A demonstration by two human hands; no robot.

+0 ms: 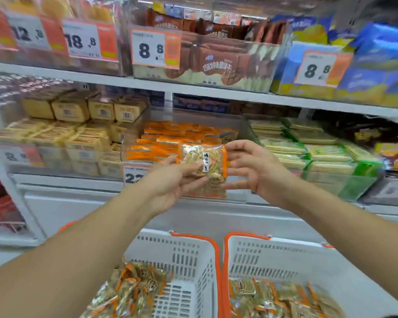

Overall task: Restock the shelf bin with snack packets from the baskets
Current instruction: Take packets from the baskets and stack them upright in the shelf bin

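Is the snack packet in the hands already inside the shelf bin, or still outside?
Outside. Both hands hold the snack packet in front of the clear bin, above its front edge.

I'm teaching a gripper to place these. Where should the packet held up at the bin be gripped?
Judging by its pose, pinch the snack packet at its orange side seams, coming from left and right as the left hand and right hand do; the flat, crinkly middle offers less purchase.
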